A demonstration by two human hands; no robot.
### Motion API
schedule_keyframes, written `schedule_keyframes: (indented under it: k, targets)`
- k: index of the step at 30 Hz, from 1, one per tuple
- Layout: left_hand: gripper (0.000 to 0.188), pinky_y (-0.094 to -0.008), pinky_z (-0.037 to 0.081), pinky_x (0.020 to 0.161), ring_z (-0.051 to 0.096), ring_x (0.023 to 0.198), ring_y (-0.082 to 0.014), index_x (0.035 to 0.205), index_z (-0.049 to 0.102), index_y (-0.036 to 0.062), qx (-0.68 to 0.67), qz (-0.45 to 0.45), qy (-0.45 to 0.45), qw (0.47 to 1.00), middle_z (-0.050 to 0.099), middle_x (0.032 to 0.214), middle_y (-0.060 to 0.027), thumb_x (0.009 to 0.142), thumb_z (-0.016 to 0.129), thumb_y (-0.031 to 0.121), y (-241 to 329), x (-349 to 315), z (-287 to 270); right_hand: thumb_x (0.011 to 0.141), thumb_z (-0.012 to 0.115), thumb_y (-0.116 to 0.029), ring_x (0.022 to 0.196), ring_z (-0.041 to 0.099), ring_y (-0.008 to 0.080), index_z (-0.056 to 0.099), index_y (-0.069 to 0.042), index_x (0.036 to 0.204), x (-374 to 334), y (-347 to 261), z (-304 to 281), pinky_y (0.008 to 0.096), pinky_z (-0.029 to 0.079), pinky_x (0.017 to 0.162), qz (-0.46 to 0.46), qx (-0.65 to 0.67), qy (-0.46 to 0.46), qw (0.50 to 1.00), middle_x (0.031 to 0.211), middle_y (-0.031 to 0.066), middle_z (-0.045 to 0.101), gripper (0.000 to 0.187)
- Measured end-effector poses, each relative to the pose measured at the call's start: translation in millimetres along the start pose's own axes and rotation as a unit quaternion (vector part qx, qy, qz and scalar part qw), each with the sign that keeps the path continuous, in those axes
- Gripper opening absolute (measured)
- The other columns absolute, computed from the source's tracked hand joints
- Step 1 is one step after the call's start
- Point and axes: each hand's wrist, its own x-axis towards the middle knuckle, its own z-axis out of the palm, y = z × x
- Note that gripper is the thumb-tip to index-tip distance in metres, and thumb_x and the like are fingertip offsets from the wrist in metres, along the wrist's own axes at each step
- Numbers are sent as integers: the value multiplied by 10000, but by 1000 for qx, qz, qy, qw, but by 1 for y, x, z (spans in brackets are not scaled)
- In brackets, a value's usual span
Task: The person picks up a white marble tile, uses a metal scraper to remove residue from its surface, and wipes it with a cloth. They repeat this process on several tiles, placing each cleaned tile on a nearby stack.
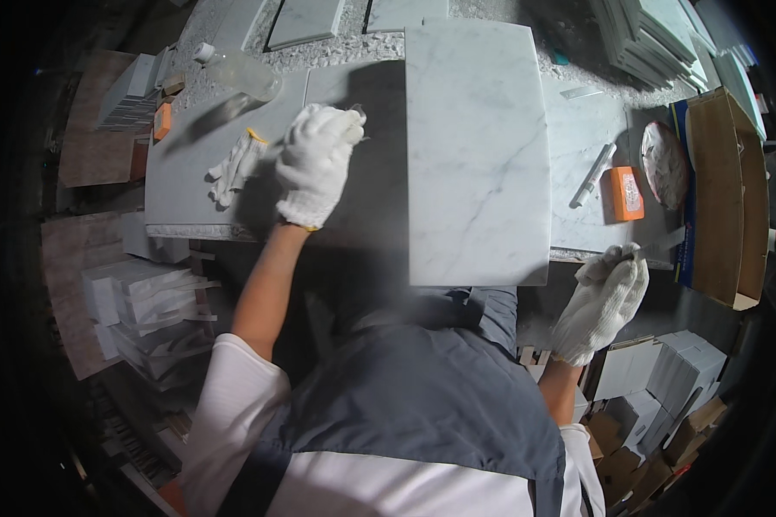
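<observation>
A white marble slab (478, 155) with grey veins lies in front of me, its near end jutting past the table's front edge. To its left, above the table, is my left hand (315, 159) in a white knit glove. Its fingers are closed, and a small wispy bit shows at their tips; what it is I cannot make out. My right hand (603, 302), gloved too, is off the front edge to the right of the slab. Its fingers pinch a thin, pale, see-through strip (661, 245). Neither hand touches the slab.
On the left lie a spare glove (237, 168), a plastic bottle (241, 71) and an orange block (162, 121). Rightward are a marker-like stick (593, 175), an orange box (627, 193), a round pad (664, 164) and an open cardboard box (722, 198). Stacked tiles (647, 39) stand behind.
</observation>
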Motion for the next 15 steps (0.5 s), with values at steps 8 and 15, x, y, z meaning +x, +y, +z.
schedule_keyframes:
  k: [8, 15]
  targets:
    - [360, -334, 579, 952, 599, 1264, -229, 1350, 556, 9, -512, -407, -87, 751, 619, 1380, -97, 1025, 476, 141, -18, -51, 56, 1089, 529, -286, 743, 564, 133, 539, -6, 1262, -2, 0, 9, 276, 474, 645, -20, -16, -34, 999, 994, 86, 622, 330]
    - [252, -356, 585, 950, 637, 1202, -258, 1210, 632, 70, 153, -133, -157, 967, 665, 1277, -77, 972, 558, 109, 10, -28, 23, 1091, 524, -285, 756, 559, 130, 542, -5, 1257, -6, 5, 7, 281, 474, 650, -6, -37, -30, 999, 1002, 77, 622, 327]
